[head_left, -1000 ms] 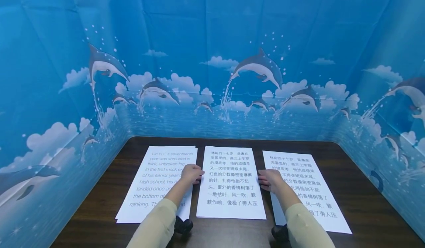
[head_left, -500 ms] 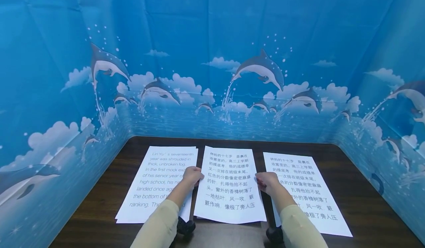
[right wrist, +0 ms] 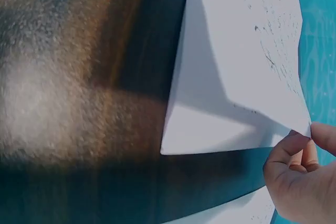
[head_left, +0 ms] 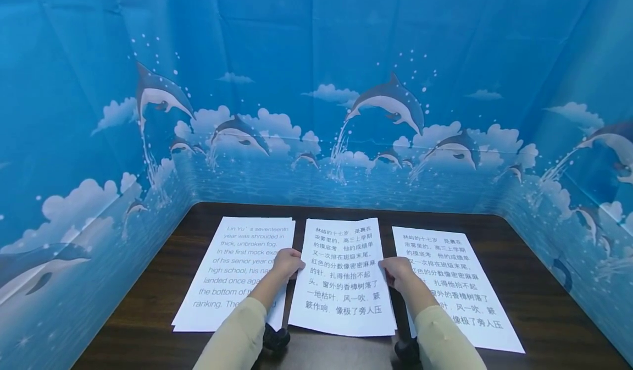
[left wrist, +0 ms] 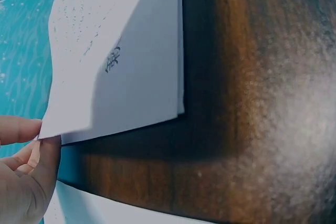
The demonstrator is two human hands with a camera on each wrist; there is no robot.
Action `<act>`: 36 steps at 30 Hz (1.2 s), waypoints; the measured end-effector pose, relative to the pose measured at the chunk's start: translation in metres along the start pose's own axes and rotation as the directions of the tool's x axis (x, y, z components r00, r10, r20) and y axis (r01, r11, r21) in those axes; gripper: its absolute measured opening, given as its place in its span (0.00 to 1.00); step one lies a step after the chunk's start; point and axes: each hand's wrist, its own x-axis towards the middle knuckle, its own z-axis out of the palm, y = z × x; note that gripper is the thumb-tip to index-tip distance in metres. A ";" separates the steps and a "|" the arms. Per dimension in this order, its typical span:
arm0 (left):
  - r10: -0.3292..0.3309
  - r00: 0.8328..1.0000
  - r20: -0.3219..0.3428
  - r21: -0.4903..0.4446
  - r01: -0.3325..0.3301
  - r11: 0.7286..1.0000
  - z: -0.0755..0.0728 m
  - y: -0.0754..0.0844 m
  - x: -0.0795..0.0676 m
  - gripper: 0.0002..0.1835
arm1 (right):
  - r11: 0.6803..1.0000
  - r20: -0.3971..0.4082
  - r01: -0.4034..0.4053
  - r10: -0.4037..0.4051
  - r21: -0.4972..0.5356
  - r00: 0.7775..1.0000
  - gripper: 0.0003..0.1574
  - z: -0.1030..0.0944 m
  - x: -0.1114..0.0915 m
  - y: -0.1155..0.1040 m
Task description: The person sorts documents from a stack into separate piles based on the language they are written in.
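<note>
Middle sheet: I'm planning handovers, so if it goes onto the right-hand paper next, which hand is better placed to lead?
Probably the right hand: it pinches the middle sheet by its right edge and is nearer the right-hand paper. The left hand pinches the opposite edge.

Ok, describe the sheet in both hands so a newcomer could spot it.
Find the dark brown wooden table against the blue dolphin-print backdrop. Between a white sheet printed in English and a white sheet in Chinese is the white rectangular paper sheet with dark Chinese characters. It alone is pinched, by the left hand and right hand.
</note>
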 end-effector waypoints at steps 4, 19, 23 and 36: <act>0.008 1.000 0.008 -0.004 -0.008 1.000 0.002 0.004 0.002 0.15 | 1.000 -0.019 -0.015 0.015 -0.018 1.000 0.19 -0.006 0.003 -0.003; 0.038 0.998 0.054 -0.025 -0.037 0.999 0.000 0.039 -0.002 0.17 | 0.998 -0.028 -0.021 0.019 -0.056 0.999 0.21 -0.031 0.001 -0.030; 0.041 0.998 0.054 -0.048 -0.039 0.998 -0.002 0.053 -0.003 0.16 | 0.999 -0.008 -0.018 0.017 -0.045 1.000 0.22 -0.041 -0.003 -0.042; 0.055 0.996 0.066 -0.075 -0.050 0.996 0.011 0.090 -0.006 0.16 | 0.999 -0.002 -0.041 0.041 0.005 0.999 0.26 -0.075 -0.003 -0.061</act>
